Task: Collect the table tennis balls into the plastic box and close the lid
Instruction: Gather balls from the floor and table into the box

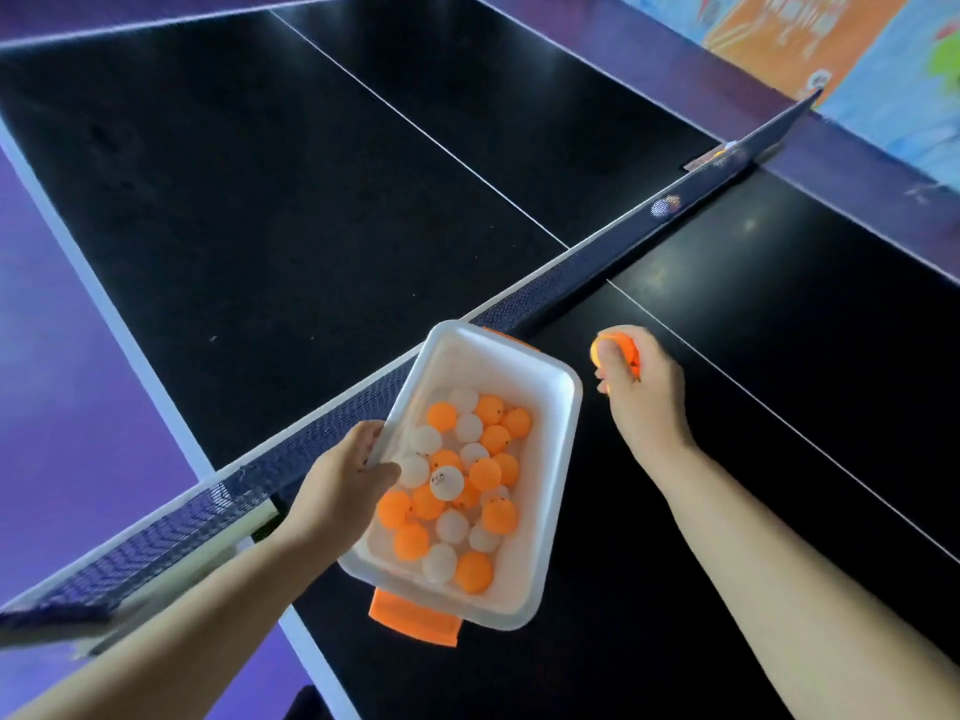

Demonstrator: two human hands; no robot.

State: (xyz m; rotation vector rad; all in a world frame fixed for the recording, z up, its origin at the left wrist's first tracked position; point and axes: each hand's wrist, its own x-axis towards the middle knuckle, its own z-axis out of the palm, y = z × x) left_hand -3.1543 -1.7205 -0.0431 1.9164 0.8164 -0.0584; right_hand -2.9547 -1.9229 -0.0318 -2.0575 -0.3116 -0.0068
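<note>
A translucent white plastic box [556,459] with orange latches is held tilted over the near side of the net. My left hand [345,480] grips its left rim, thumb inside the box. Several orange and white table tennis balls [457,485] lie heaped in its lower half. No lid is in view. To the right of the box, above the black table, my right hand [636,387] curls round orange balls [605,350]; I cannot tell how many it holds.
The dark net [571,278] crosses the black table tennis table [260,200] diagonally, its near post [223,543] under my left forearm. A pale ball [665,206] shows blurred by the net farther along. Purple floor lies to the left, a colourful wall at the top right.
</note>
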